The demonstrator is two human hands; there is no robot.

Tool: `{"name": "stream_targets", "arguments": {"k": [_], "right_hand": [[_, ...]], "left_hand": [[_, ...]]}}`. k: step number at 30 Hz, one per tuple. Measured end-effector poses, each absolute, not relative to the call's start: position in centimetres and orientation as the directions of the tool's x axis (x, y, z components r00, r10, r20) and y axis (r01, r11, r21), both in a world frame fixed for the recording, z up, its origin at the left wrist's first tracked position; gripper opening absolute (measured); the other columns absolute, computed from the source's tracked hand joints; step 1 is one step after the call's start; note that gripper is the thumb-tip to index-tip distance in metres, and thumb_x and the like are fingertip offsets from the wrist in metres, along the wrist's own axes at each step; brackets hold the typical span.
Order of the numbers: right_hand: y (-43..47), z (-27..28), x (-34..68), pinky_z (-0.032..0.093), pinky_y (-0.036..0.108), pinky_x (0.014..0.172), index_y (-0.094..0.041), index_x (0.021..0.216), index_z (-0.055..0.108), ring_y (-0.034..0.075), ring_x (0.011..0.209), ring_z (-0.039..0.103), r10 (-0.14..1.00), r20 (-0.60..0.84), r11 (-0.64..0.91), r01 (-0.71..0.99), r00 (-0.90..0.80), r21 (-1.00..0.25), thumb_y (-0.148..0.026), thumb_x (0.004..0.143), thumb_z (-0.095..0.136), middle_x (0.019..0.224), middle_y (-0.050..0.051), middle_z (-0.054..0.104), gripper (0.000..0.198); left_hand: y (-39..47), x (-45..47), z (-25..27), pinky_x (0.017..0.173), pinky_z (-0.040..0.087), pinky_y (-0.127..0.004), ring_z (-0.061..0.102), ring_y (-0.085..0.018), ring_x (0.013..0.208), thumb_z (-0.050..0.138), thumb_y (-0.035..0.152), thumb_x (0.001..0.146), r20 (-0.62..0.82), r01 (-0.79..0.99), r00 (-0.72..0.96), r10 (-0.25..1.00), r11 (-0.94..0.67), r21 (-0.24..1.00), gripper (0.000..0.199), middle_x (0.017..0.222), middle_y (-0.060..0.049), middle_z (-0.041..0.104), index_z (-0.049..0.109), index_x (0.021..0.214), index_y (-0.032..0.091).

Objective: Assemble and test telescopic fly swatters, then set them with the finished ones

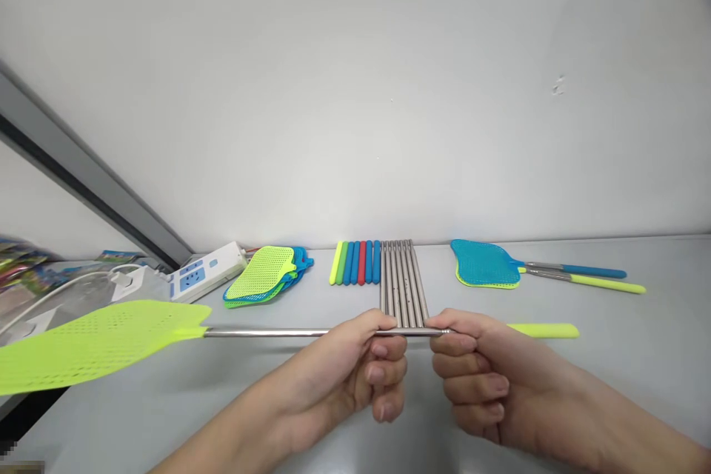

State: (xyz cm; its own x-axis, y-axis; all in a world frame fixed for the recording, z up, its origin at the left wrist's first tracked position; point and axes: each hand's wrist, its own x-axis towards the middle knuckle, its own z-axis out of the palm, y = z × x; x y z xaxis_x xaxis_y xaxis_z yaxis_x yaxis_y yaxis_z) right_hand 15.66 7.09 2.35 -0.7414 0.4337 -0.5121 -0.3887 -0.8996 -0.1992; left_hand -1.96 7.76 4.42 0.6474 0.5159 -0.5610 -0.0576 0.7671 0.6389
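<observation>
Both my hands grip one fly swatter (266,332) by its thin metal rod, held level across the front of me. My left hand (361,370) pinches the rod near its middle, thumb on top and fingers curled below. Closed around it further right is my right hand (478,378), by the ringed joint of the rod. The yellow-green mesh head extends left past the frame edge, and a yellow-green grip (547,330) sticks out beyond my right hand. Just behind my hands lies a row of metal rods (401,278), their near ends partly hidden.
Colored grips (355,263) lie side by side left of the rods. Loose swatter heads (264,272) are stacked near a white power strip (208,272). At the right, two swatters with handles (486,263) lie overlapped. A wall stands behind; colorful packets (33,274) sit far left.
</observation>
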Motion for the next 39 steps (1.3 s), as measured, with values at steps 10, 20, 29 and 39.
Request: {"name": "stream_targets", "arguments": {"k": [10, 20, 29, 39], "right_hand": [[7.4, 3.0, 16.5, 0.016, 0.017, 0.032, -0.019, 0.050, 0.028, 0.002, 0.028, 0.020, 0.410, -0.509, -0.900, -0.427, -0.757, -0.091, -0.023, 0.070, 0.051, 0.038, -0.010, 0.020, 0.031], [7.5, 3.2, 16.9, 0.015, 0.016, 0.032, -0.018, 0.051, 0.030, 0.002, 0.028, 0.020, 0.421, -0.517, -0.902, -0.405, -0.745, -0.152, -0.025, 0.072, 0.050, 0.038, -0.010, 0.020, 0.030], [8.1, 3.8, 17.8, 0.016, 0.017, 0.033, -0.017, 0.050, 0.033, 0.002, 0.029, 0.021, 0.438, -0.545, -0.896, -0.397, -0.715, -0.200, -0.024, 0.073, 0.051, 0.038, -0.010, 0.020, 0.031], [8.4, 3.9, 18.5, 0.013, 0.017, 0.033, -0.017, 0.046, 0.031, 0.001, 0.029, 0.017, 0.537, -0.559, -0.843, -0.377, -0.631, -0.384, -0.027, 0.075, 0.051, 0.038, -0.010, 0.019, 0.037]], "left_hand": [[8.4, -2.3, 5.0, 0.048, 0.027, -0.022, 0.029, -0.007, 0.034, 0.030, 0.032, 0.079, -0.587, -0.053, 0.629, 0.509, 0.782, 0.621, 0.036, 0.038, 0.007, 0.028, 0.031, 0.046, 0.019], [8.8, -3.2, 5.5, 0.050, 0.028, -0.023, 0.028, -0.007, 0.035, 0.032, 0.031, 0.080, -0.586, -0.037, 0.603, 0.541, 0.753, 0.657, 0.034, 0.038, 0.007, 0.028, 0.029, 0.048, 0.019], [9.0, -3.9, 6.1, 0.053, 0.028, -0.024, 0.026, -0.007, 0.037, 0.027, 0.030, 0.084, -0.552, -0.069, 0.594, 0.585, 0.720, 0.690, 0.037, 0.040, 0.008, 0.026, 0.028, 0.049, 0.018], [9.4, -4.4, 6.0, 0.053, 0.030, -0.024, 0.020, -0.006, 0.037, 0.026, 0.029, 0.085, -0.530, -0.091, 0.601, 0.598, 0.711, 0.698, 0.037, 0.040, 0.008, 0.023, 0.027, 0.049, 0.018]]}}
